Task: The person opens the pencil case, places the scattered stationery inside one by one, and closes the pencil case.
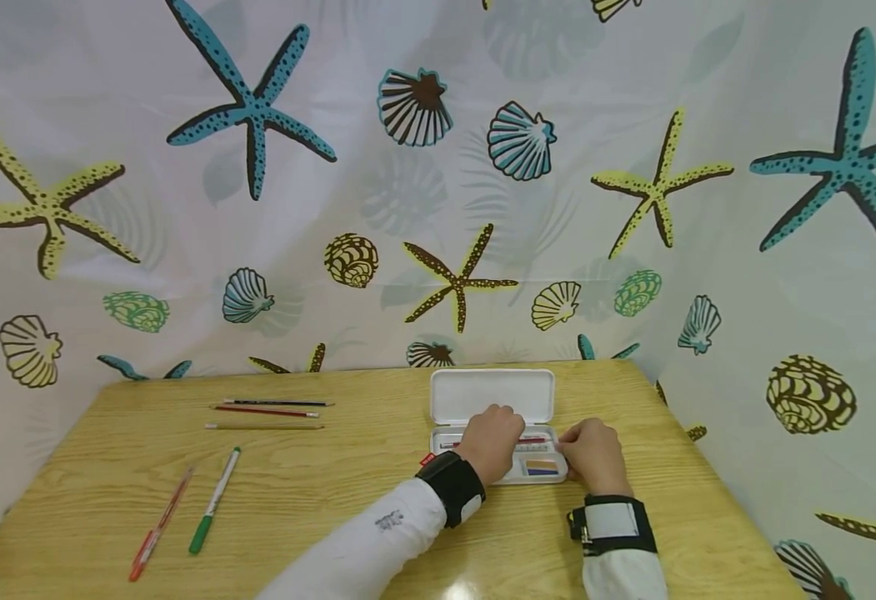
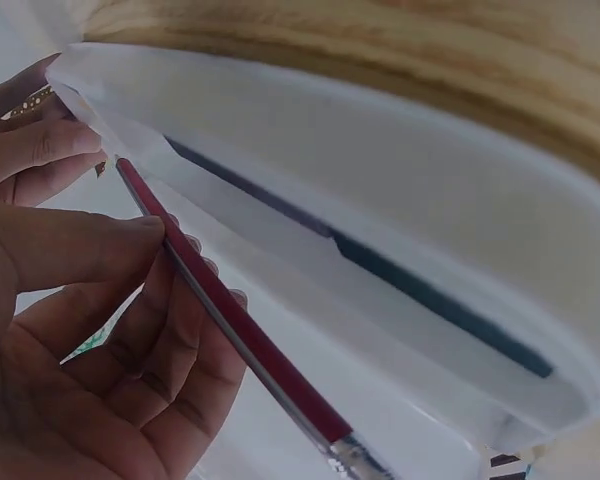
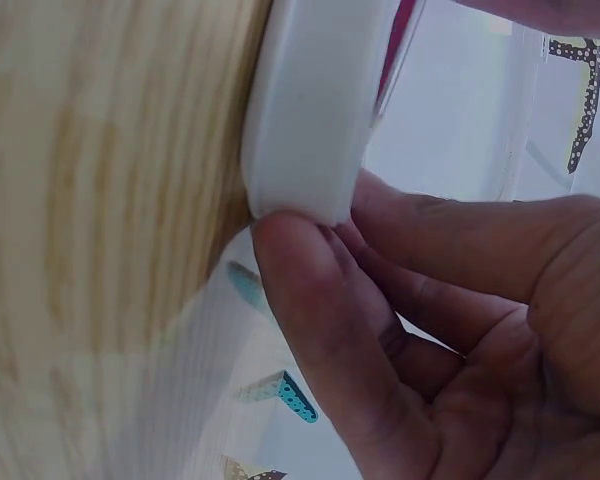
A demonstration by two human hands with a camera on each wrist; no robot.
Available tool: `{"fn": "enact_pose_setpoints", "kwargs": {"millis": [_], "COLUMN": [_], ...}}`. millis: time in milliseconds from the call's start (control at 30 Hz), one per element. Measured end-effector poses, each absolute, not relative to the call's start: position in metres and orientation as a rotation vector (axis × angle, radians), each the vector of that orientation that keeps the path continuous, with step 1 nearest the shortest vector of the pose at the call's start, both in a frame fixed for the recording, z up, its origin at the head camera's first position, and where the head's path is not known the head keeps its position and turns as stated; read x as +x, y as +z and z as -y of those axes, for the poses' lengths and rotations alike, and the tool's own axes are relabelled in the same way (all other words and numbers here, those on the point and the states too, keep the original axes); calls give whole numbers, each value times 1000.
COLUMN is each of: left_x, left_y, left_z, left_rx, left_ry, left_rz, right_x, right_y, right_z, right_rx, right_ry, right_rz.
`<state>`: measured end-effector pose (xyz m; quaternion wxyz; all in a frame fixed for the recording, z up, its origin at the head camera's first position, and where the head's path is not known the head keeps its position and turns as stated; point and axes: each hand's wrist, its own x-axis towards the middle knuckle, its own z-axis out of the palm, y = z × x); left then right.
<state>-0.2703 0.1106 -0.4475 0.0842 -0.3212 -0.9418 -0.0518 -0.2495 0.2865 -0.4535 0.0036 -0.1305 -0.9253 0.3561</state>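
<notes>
A white pencil case (image 1: pixel 493 397) lies on the table with its lid raised at the back. My left hand (image 1: pixel 492 444) is over the case's tray, pinching a red pencil (image 2: pixel 235 312) between thumb and fingers. The pencil has a silver metal band at one end and slants along the tray in the left wrist view. At the case's right end, my right hand (image 1: pixel 595 455) holds the corner between thumb and fingers (image 3: pixel 315 290). Inside the tray, an orange and blue block (image 1: pixel 542 467) sits in the front right compartment. My left hand hides part of the tray.
Two pencils, one dark (image 1: pixel 276 403) and one red (image 1: pixel 268 411), lie at the back left beside a tan stick (image 1: pixel 261 427). Nearer the front are an orange-red pen (image 1: pixel 158 529) and a green-capped marker (image 1: pixel 212 504). A patterned cloth (image 1: pixel 407 192) stands behind the wooden table (image 1: pixel 347 500).
</notes>
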Motion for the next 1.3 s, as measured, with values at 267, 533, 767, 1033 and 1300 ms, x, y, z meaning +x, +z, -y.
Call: {"fn": "enact_pose_setpoints", "kwargs": {"millis": [267, 533, 767, 1033, 1300], "left_x": [-272, -274, -276, -276, -274], "left_y": [-455, -459, -460, -462, -459], "left_z": [-112, -112, -110, -109, -109], "left_rx": [-955, -959, -986, -991, -988], "left_ry": [-141, -171, -226, -227, -215], "left_rz": [2823, 2833, 2851, 2857, 2874], "right_x": [-251, -249, -248, -249, -249], "right_y": [-457, -454, -451, -452, -454], "right_z": [-288, -286, -285, -284, -285], "right_rx": [-406, -414, -419, -423, -421], "right_ry": [1123, 1114, 1121, 1121, 1127], "right_rz": [2888, 2897, 2900, 2899, 2890]}}
